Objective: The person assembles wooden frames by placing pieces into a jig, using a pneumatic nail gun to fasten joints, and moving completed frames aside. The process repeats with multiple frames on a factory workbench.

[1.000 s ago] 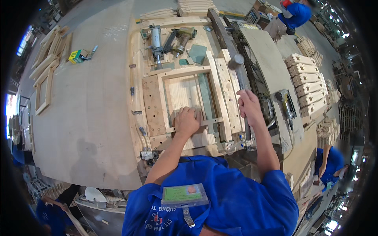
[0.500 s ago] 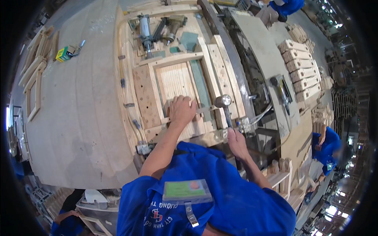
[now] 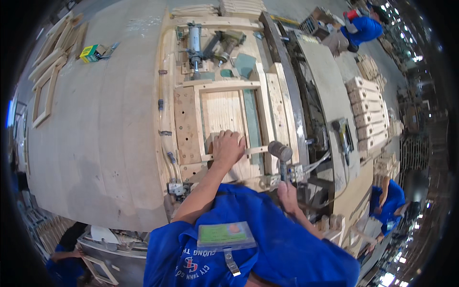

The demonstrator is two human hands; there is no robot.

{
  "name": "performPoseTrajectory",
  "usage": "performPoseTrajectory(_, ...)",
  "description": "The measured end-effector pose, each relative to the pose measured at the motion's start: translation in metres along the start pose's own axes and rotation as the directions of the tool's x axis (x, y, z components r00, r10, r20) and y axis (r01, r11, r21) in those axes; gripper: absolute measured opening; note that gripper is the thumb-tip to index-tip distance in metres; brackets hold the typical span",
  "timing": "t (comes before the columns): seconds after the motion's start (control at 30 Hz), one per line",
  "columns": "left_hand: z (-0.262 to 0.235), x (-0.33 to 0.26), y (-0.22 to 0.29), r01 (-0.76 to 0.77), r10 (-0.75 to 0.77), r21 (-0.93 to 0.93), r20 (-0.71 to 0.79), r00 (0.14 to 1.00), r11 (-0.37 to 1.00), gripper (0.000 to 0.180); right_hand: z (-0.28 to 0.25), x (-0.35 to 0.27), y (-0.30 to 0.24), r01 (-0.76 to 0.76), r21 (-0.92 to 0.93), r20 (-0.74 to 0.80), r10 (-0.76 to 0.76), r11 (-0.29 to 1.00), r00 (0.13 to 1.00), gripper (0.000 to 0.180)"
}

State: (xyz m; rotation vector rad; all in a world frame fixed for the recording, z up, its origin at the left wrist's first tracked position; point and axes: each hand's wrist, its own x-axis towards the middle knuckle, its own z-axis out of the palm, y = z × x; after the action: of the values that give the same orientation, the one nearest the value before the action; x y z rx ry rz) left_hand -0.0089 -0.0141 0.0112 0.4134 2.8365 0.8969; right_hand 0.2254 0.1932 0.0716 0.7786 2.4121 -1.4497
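A small rectangular wooden frame (image 3: 230,86) lies in a wooden jig around a pale wood panel (image 3: 221,107). My left hand (image 3: 228,149) rests on the panel's near end, beside the frame's near rail (image 3: 256,150). Its fingers are slightly bent and point away from me; what lies under the palm is hidden. In my right hand (image 3: 288,195) is a mallet (image 3: 280,151), gripped by its handle. The mallet's grey head is just right of the near rail, by the jig's right side. I cannot tell whether it touches the wood.
An air cylinder (image 3: 194,45) and a second clamp (image 3: 228,48) sit at the jig's far end. To the right lie a power tool (image 3: 343,138) and stacked wooden parts (image 3: 366,114). Leftward are a yellow-green box (image 3: 91,53) and wooden frames (image 3: 47,95). Co-workers in blue (image 3: 366,31) are nearby.
The whole view has shifted, so the jig appears lower and farther right. The mallet has come slightly nearer to me relative to the frame. My left hand keeps its place on the panel.
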Motion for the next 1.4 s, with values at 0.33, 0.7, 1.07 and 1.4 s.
performPoseTrajectory(0.33, 0.000, -0.008, -0.015, -0.034, 0.032, -0.014, -0.089, 0.996, 0.999, 0.030, -0.053, 0.135, -0.303, 0.775, 0.568, -0.521, -0.608, 0.277, 0.599, 0.048)
performPoseTrajectory(0.7, -0.007, -0.001, -0.008, 0.070, -0.071, 0.023, 0.027, 0.997, 0.997, 0.038, -0.003, 0.195, -0.252, 0.290, 0.333, -0.047, -0.291, 0.897, 0.956, 0.047)
performPoseTrajectory(1.07, -0.010, -0.003, 0.006, -0.016, 0.018, -0.044, 0.046, 0.999, 0.999, 0.038, 0.025, 0.240, -0.127, 0.285, 0.034, -0.161, -0.276, 0.958, 0.948, 0.049)
performPoseTrajectory(1.4, 0.024, -0.003, 0.041, -0.262, 0.298, -0.206, 0.170, 0.939, 0.943, 0.043, -0.039, 0.235, -0.121, 0.085, -0.409, -0.507, -0.303, 0.909, 0.807, 0.040)
